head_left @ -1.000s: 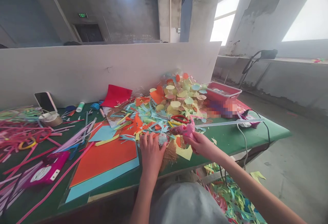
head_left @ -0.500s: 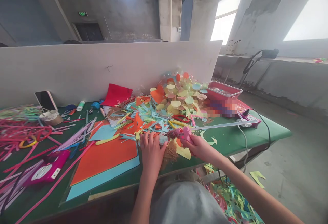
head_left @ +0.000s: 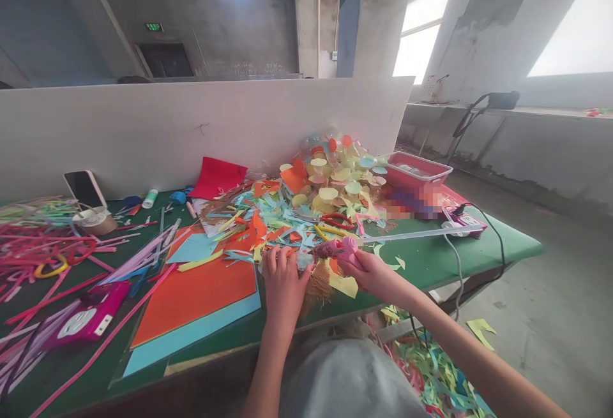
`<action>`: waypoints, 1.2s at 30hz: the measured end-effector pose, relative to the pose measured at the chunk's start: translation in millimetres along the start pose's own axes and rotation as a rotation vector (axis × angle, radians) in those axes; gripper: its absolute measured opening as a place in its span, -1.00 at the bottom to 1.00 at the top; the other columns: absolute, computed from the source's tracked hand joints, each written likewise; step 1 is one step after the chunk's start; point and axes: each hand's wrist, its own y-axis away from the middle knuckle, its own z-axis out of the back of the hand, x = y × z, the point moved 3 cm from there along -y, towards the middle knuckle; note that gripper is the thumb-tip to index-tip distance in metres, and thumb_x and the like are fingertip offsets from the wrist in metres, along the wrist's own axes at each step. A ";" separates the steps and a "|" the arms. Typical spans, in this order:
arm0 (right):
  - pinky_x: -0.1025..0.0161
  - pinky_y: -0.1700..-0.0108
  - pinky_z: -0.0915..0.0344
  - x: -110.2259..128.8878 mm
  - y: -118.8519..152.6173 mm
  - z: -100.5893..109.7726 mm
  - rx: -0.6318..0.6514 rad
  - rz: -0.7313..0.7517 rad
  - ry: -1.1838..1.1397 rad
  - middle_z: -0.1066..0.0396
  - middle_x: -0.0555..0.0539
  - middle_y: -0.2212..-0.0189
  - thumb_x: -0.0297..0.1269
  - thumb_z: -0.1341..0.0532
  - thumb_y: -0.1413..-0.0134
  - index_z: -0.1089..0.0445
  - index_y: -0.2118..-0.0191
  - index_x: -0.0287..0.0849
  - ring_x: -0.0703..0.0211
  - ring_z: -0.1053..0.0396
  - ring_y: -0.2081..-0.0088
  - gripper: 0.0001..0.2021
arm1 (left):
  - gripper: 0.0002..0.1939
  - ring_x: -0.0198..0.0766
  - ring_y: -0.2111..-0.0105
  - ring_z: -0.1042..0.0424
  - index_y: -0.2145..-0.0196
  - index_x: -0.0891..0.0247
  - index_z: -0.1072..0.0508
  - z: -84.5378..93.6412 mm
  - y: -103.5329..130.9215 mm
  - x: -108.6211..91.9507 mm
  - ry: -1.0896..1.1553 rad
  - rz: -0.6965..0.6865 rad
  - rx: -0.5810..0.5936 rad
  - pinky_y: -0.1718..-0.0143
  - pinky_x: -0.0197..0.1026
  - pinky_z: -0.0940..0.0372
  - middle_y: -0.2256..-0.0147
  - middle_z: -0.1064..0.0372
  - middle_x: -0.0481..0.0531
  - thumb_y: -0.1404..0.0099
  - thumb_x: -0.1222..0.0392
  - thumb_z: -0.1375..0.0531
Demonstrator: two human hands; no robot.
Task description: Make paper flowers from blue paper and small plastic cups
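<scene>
My right hand [head_left: 364,270] is closed round the handle of a pink hot glue gun [head_left: 343,249], whose nozzle points left. A long translucent glue stick [head_left: 412,235] sticks out from the gun's back end. Near the table's front edge my left hand [head_left: 283,277] is closed on a small clear, bluish plastic piece [head_left: 303,260], mostly hidden by the fingers. The gun's tip is at this piece; whether they touch I cannot tell. Just below the gun lies a tuft of brown fibre [head_left: 318,283]. Red-handled pliers [head_left: 335,220] rest behind the gun.
Paper scraps [head_left: 275,217] and a heap of clear balls with paper discs [head_left: 330,182] lie beyond my hands. Orange sheets [head_left: 201,300], a pink power strip [head_left: 90,313] and many straws [head_left: 43,246] spread leftward. A red basket [head_left: 419,172] and another power strip [head_left: 462,223] sit right.
</scene>
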 end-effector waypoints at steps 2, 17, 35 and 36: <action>0.38 0.59 -0.08 -2.8 -0.6 -1.1 0.003 -0.001 -0.010 -0.06 0.18 0.67 0.02 -0.14 -0.17 -0.15 0.46 -0.10 0.32 -0.10 0.61 -0.67 | -0.74 0.16 -0.09 -0.26 0.19 0.33 -0.51 0.6 -0.2 -0.3 0.001 0.001 0.002 -0.22 0.28 -0.07 0.10 -0.44 0.20 -0.23 0.10 -0.26; 0.39 0.61 -0.09 -6.5 -2.4 -1.5 0.004 -0.002 -0.018 -0.10 0.16 0.67 0.06 -0.14 -0.16 -0.16 0.44 -0.11 0.32 -0.13 0.63 -0.65 | -0.76 0.16 -0.10 -0.26 0.18 0.27 -0.51 1.5 -0.9 -0.5 0.019 0.010 0.020 -0.22 0.26 -0.07 0.09 -0.44 0.18 -0.24 0.10 -0.25; 0.38 0.58 -0.12 -9.5 -4.0 -0.3 0.019 0.016 -0.020 -0.15 0.13 0.63 0.09 -0.13 -0.16 -0.21 0.41 -0.12 0.32 -0.16 0.61 -0.64 | -0.77 0.16 -0.09 -0.26 0.19 0.30 -0.49 0.5 -0.8 0.2 0.029 0.008 0.023 -0.23 0.26 -0.04 0.09 -0.44 0.19 -0.25 0.11 -0.23; 0.38 0.58 -0.12 -9.8 -4.3 -0.4 0.020 0.018 -0.020 -0.14 0.13 0.63 0.09 -0.14 -0.15 -0.22 0.41 -0.12 0.31 -0.16 0.61 -0.63 | -0.77 0.15 -0.09 -0.26 0.19 0.30 -0.49 0.6 -0.8 0.2 0.030 0.007 0.022 -0.23 0.27 -0.05 0.09 -0.44 0.19 -0.25 0.11 -0.23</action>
